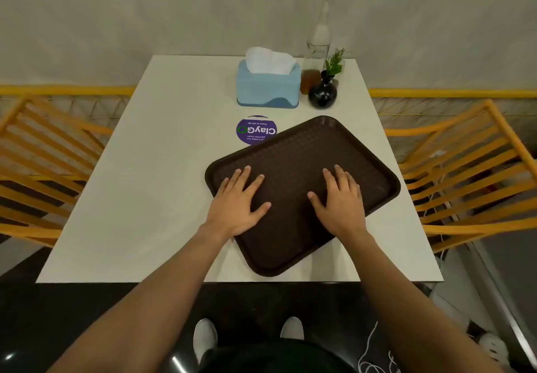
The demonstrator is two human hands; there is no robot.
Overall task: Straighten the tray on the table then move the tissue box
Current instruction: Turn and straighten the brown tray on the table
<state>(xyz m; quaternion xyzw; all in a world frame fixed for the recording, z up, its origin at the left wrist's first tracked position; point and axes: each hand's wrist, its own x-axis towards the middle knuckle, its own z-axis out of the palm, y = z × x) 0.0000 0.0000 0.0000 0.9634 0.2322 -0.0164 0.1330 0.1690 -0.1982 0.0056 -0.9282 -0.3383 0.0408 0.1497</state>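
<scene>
A dark brown tray [293, 154] lies skewed on the white table [151, 169], turned at an angle to the table's edges, one corner near the front edge. My left hand [236, 204] rests flat on the tray's left part, fingers spread. My right hand [341, 201] lies flat on its right part, fingers apart too. Neither hand grips anything. A light blue tissue box [268, 88] with a white tissue sticking out stands upright at the back of the table, apart from the tray.
A round purple sticker [252, 131] sits partly under the tray's far edge. Right of the tissue box stand a small black vase with green sprigs [322, 92], a glass of amber liquid [310, 80] and a tall clear bottle [319, 35]. Orange slatted chairs [43, 163] flank the table.
</scene>
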